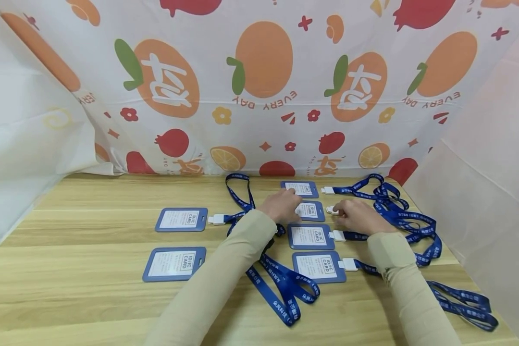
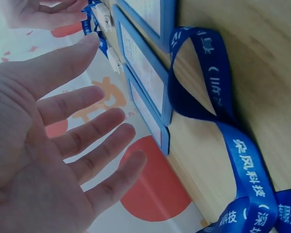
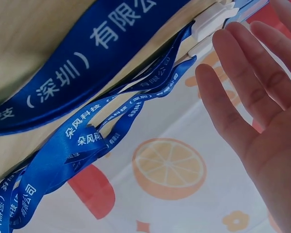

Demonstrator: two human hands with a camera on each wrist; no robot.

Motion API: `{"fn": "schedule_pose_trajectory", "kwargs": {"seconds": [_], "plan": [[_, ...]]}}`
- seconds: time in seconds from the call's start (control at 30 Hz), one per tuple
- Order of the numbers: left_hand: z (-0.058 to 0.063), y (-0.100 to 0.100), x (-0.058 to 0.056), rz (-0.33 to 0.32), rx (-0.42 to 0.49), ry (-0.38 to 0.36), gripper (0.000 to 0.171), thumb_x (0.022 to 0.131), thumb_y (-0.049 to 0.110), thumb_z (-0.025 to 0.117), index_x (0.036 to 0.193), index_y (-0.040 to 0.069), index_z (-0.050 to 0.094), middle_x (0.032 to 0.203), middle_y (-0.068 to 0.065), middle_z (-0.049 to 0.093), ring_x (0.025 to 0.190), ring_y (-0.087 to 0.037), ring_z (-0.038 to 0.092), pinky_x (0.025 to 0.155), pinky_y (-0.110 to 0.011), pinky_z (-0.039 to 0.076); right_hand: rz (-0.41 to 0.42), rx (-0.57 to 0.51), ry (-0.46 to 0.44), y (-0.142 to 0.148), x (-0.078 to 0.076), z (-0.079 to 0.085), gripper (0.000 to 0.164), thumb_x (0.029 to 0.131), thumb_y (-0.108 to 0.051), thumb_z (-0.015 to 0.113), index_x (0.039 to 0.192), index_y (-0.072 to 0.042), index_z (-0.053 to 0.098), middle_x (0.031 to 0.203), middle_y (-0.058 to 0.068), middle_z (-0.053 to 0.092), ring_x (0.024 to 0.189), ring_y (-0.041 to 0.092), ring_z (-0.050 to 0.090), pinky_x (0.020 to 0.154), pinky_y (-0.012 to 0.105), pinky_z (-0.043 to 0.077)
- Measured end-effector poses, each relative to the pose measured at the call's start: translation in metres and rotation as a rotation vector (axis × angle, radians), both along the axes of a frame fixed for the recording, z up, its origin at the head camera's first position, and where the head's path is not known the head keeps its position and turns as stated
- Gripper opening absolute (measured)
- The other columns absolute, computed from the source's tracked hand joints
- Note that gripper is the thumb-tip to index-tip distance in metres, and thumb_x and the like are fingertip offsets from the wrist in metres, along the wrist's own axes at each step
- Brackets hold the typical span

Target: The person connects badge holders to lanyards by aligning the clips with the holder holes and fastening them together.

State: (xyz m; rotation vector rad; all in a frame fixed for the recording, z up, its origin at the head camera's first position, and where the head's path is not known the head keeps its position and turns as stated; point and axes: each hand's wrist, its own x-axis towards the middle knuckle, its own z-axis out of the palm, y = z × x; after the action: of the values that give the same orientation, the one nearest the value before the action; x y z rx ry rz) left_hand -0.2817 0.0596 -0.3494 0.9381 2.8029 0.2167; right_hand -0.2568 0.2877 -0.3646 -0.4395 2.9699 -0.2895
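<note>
My left hand (image 1: 282,205) hovers beside the second blue badge holder (image 1: 310,211) from the back in the right column. In the left wrist view its fingers (image 2: 80,143) are spread and hold nothing. Over the lanyards at right is my right hand (image 1: 360,216), its fingertips by the white clip (image 1: 331,210) of that same row. The right wrist view shows its fingers (image 3: 242,77) extended, close to the white clips (image 3: 211,22). Each right-column holder, such as the front one (image 1: 319,267), lies with a clip and blue lanyard (image 1: 419,226) on its right.
Two more badge holders, a back one (image 1: 181,219) and a front one (image 1: 174,264), lie at left; a white clip (image 1: 216,219) is beside the back one. Blue lanyards (image 1: 285,288) lie between the columns. A fruit-print cloth (image 1: 264,115) hangs behind the wooden table (image 1: 69,288).
</note>
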Motion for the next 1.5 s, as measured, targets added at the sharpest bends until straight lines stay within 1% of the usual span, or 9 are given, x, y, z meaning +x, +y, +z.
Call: {"fn": "schedule_pose_trajectory", "kwargs": {"seconds": [0.07, 0.3, 0.37, 0.6, 0.93, 1.07, 1.2, 1.37, 1.5], "plan": [[0.001, 0.000, -0.001, -0.004, 0.000, 0.009, 0.045, 0.096, 0.030, 0.073, 0.135, 0.008, 0.065, 0.135, -0.012, 0.059, 0.117, -0.026, 0.055, 0.102, -0.042, 0.049, -0.010, 0.001, -0.004, 0.001, -0.002, 0.000, 0.026, 0.094, -0.005, 0.069, 0.118, 0.005, 0.071, 0.093, 0.009, 0.068, 0.081, 0.022, 0.059, 0.079, 0.039, 0.056], [-0.001, 0.000, -0.003, -0.025, -0.044, 0.119, 0.044, 0.096, 0.031, 0.072, 0.135, 0.011, 0.067, 0.134, -0.011, 0.061, 0.116, -0.027, 0.056, 0.103, -0.041, 0.049, -0.004, -0.010, 0.005, 0.004, -0.007, -0.005, 0.025, 0.093, -0.005, 0.069, 0.116, 0.005, 0.072, 0.093, 0.009, 0.068, 0.083, 0.023, 0.059, 0.081, 0.042, 0.056], [-0.003, -0.001, -0.004, -0.028, -0.058, 0.129, 0.044, 0.096, 0.031, 0.072, 0.136, 0.012, 0.066, 0.135, -0.011, 0.061, 0.117, -0.027, 0.055, 0.103, -0.041, 0.049, -0.004, -0.012, 0.002, 0.004, -0.008, -0.005, 0.025, 0.093, -0.004, 0.069, 0.117, 0.005, 0.072, 0.093, 0.009, 0.068, 0.083, 0.023, 0.059, 0.081, 0.042, 0.056], [-0.007, -0.001, -0.010, -0.006, -0.075, 0.117, 0.042, 0.097, 0.030, 0.071, 0.135, 0.013, 0.067, 0.134, -0.009, 0.061, 0.120, -0.026, 0.055, 0.102, -0.041, 0.049, -0.012, -0.014, 0.012, 0.002, -0.009, -0.005, 0.024, 0.095, -0.006, 0.069, 0.117, 0.004, 0.072, 0.098, 0.011, 0.069, 0.085, 0.023, 0.061, 0.084, 0.043, 0.056], [-0.010, 0.004, -0.013, -0.020, -0.092, 0.132, 0.042, 0.097, 0.031, 0.071, 0.135, 0.014, 0.067, 0.133, -0.008, 0.062, 0.118, -0.026, 0.057, 0.101, -0.040, 0.050, -0.027, -0.011, 0.041, 0.002, -0.007, -0.005, 0.023, 0.096, -0.007, 0.067, 0.116, 0.002, 0.073, 0.105, 0.014, 0.070, 0.091, 0.026, 0.062, 0.086, 0.046, 0.055], [-0.015, 0.003, -0.014, -0.031, -0.082, 0.136, 0.042, 0.097, 0.030, 0.071, 0.135, 0.014, 0.067, 0.132, -0.009, 0.062, 0.117, -0.026, 0.058, 0.101, -0.039, 0.050, -0.022, -0.014, 0.053, 0.002, -0.008, -0.006, 0.023, 0.096, -0.007, 0.067, 0.116, 0.003, 0.072, 0.111, 0.016, 0.069, 0.097, 0.029, 0.063, 0.088, 0.048, 0.054], [-0.020, 0.000, -0.016, -0.027, -0.068, 0.111, 0.042, 0.097, 0.030, 0.072, 0.135, 0.013, 0.067, 0.131, -0.009, 0.063, 0.116, -0.026, 0.058, 0.101, -0.039, 0.049, -0.039, -0.013, 0.057, 0.000, -0.010, -0.006, 0.025, 0.097, -0.008, 0.067, 0.119, 0.003, 0.071, 0.118, 0.019, 0.067, 0.106, 0.033, 0.062, 0.093, 0.051, 0.053], [-0.019, 0.000, -0.017, -0.018, -0.057, 0.103, 0.043, 0.096, 0.031, 0.072, 0.135, 0.013, 0.067, 0.133, -0.010, 0.062, 0.117, -0.027, 0.057, 0.103, -0.040, 0.048, -0.078, -0.007, 0.066, -0.003, -0.010, -0.005, 0.029, 0.097, -0.010, 0.069, 0.122, 0.002, 0.070, 0.128, 0.022, 0.063, 0.118, 0.038, 0.058, 0.101, 0.055, 0.048], [-0.019, 0.001, -0.019, -0.023, -0.061, 0.112, 0.043, 0.096, 0.032, 0.072, 0.135, 0.013, 0.067, 0.133, -0.010, 0.062, 0.118, -0.027, 0.057, 0.104, -0.040, 0.047, -0.085, 0.000, 0.082, -0.003, -0.011, -0.005, 0.030, 0.096, -0.011, 0.071, 0.123, 0.002, 0.070, 0.129, 0.023, 0.062, 0.122, 0.039, 0.055, 0.103, 0.057, 0.045]]}}
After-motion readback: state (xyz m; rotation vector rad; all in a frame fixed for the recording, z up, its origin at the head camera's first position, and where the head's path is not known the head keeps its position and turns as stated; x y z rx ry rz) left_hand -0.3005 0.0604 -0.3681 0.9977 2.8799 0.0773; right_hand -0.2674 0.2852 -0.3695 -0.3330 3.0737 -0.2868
